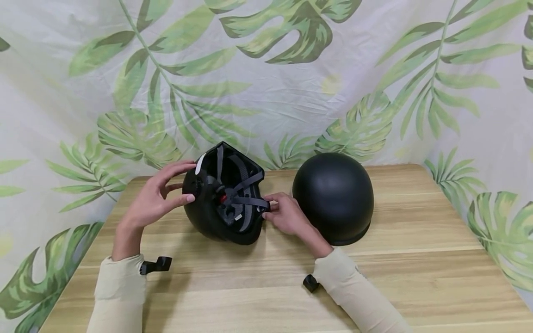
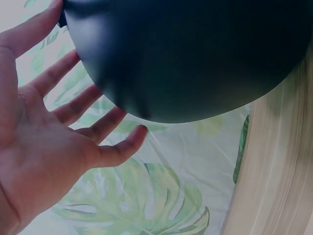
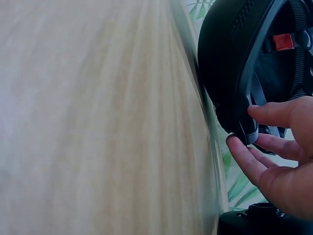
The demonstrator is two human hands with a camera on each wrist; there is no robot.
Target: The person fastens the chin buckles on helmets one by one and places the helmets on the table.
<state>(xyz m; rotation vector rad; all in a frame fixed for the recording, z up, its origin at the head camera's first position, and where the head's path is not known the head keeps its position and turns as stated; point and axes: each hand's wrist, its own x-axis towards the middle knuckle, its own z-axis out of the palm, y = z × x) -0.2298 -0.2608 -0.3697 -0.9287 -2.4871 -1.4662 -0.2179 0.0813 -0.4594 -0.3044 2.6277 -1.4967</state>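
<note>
In the head view a black helmet (image 1: pixel 197 217) is tilted on the table, its hollow inside turned toward me. Grey straps (image 1: pixel 250 201) and a small red buckle part (image 3: pixel 283 42) show within. My left hand (image 1: pixel 154 199) holds the shell's left side, thumb and fingers spread apart along it; the left wrist view shows fingertips against the smooth shell (image 2: pixel 195 63). At the opposite edge my right hand (image 1: pixel 287 215) pinches the rim where a grey strap end lies, thumb on one side and fingers on the other. Whether the strap itself is pinched is hard to tell.
A second black helmet (image 1: pixel 333 194) stands dome up just right of my right hand, close to the forearm. Both are on a wooden table (image 1: pixel 416 277). Behind the table hangs a leaf-patterned cloth (image 1: pixel 291 101). Small black mounts (image 1: pixel 156 265) sit on both wrists.
</note>
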